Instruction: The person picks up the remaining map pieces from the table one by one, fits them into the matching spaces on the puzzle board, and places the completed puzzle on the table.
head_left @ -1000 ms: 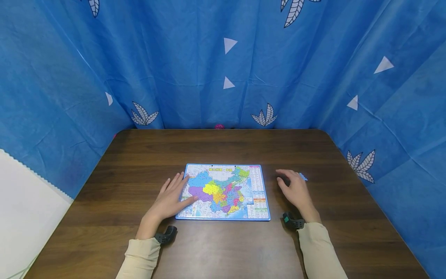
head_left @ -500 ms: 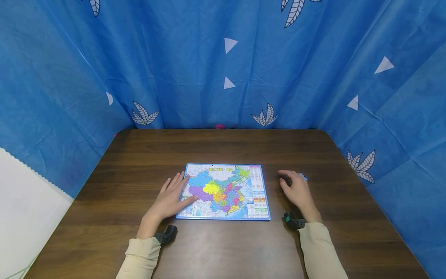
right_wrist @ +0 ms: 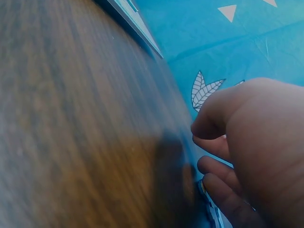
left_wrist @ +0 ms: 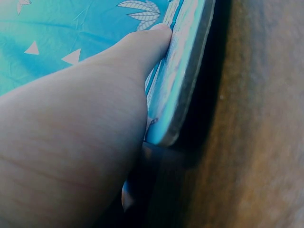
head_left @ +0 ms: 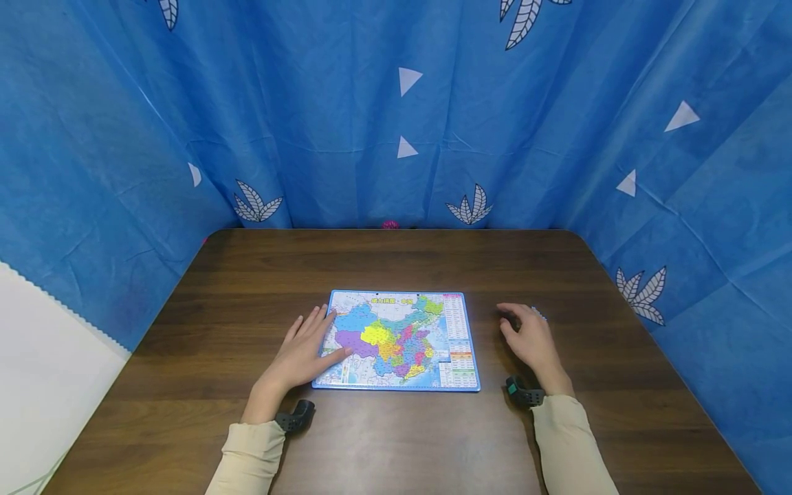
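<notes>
A flat map puzzle board [head_left: 396, 330] with a blue rim lies on the table, showing a map in many colours. My left hand [head_left: 303, 354] rests on its left side, fingers spread and thumb reaching onto the map. In the left wrist view the thumb [left_wrist: 152, 40] lies along the board's edge [left_wrist: 183, 90]. To the right of the board, my right hand [head_left: 529, 337] rests low over the table, its fingers loosely bent. Beside its outer fingers sits a small blue jagged-edged piece [head_left: 540, 312], mostly hidden; whether they touch it I cannot tell.
The brown wooden table [head_left: 396, 261] ends at a blue curtain [head_left: 346, 103] with leaf and triangle prints, hanging behind and along the sides. A white surface [head_left: 43, 385] is at the left. Each wrist wears a black camera mount [head_left: 524, 393].
My right hand has shifted slightly to the right, covering more of the small blue piece. The left hand and the board have stayed in place.
</notes>
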Demonstrator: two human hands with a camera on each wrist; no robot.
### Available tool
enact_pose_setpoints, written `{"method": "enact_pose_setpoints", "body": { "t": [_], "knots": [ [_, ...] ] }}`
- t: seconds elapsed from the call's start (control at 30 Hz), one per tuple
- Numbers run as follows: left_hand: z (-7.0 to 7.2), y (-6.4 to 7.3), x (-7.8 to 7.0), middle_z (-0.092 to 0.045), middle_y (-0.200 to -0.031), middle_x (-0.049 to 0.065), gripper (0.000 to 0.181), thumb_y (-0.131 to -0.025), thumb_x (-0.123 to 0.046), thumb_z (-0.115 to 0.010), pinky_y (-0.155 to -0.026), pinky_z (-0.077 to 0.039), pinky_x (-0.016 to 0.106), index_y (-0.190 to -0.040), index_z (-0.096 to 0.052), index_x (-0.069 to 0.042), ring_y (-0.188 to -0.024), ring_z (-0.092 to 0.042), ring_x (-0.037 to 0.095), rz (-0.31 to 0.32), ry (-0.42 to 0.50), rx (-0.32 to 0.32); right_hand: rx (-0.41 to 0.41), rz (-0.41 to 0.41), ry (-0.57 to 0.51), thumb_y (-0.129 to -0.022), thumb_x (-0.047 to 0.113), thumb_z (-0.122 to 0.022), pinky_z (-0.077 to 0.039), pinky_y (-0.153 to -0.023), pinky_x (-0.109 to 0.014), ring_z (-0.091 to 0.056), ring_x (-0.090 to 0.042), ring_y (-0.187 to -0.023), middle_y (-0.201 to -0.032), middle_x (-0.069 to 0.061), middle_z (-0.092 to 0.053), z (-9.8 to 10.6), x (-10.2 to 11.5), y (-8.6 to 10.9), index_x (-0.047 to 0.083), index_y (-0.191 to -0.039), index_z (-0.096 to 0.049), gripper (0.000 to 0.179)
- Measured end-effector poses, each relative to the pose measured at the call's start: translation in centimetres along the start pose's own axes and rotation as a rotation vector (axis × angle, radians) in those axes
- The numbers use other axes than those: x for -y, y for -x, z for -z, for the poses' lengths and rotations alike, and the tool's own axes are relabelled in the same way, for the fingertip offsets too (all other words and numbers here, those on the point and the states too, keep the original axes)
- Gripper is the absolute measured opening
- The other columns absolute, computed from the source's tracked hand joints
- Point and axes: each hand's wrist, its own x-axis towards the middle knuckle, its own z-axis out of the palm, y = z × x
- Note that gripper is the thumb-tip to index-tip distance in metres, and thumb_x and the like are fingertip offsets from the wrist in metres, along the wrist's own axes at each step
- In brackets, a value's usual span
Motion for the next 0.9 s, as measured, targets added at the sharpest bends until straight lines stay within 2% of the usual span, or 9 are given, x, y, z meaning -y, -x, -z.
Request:
{"method": "enact_pose_setpoints", "body": {
  "t": [0.33,0.5,0.6,0.9],
  "knots": [
    [0.01,0.01,0.04,-0.024,-0.169,0.017,0.093,-0.093,-0.063,-0.062,-0.127,-0.007,0.062,-0.160,-0.035,-0.006,-0.159,-0.014,0.037,-0.004,0.003,-0.001,0.040,-0.010,0.009,-0.094,0.001,-0.062,-0.026,-0.118,-0.070,-0.057,-0.047,-0.126,-0.136,-0.025,-0.063,0.09,-0.26,-0.05,0.002,-0.131,-0.067,0.036],
    [-0.08,-0.01,0.05,-0.023,-0.170,0.017,0.093,-0.093,-0.064,-0.061,-0.127,-0.006,0.062,-0.161,-0.034,-0.006,-0.160,-0.013,0.037,0.001,0.005,0.002,0.041,-0.007,0.010,-0.094,-0.001,-0.062,-0.037,-0.112,-0.066,-0.058,-0.045,-0.123,-0.136,-0.025,-0.064,-0.02,-0.29,-0.03,0.002,-0.130,-0.067,0.036],
    [-0.10,-0.03,0.06,-0.024,-0.170,0.017,0.094,-0.092,-0.064,-0.061,-0.127,-0.006,0.062,-0.161,-0.034,-0.006,-0.160,-0.014,0.036,0.005,0.002,0.004,0.041,-0.004,0.015,-0.094,-0.002,-0.061,-0.045,-0.104,-0.063,-0.059,-0.044,-0.121,-0.135,-0.025,-0.064,-0.10,-0.25,-0.01,0.002,-0.129,-0.068,0.036],
    [-0.07,-0.13,0.09,-0.023,-0.170,0.016,0.094,-0.092,-0.066,-0.060,-0.127,-0.006,0.062,-0.161,-0.034,-0.007,-0.160,-0.013,0.036,0.010,-0.007,0.013,0.039,0.003,0.020,-0.094,-0.005,-0.060,-0.050,-0.098,-0.060,-0.062,-0.042,-0.116,-0.132,-0.024,-0.066,-0.02,-0.07,-0.02,0.002,-0.127,-0.069,0.035]
  ]
}}
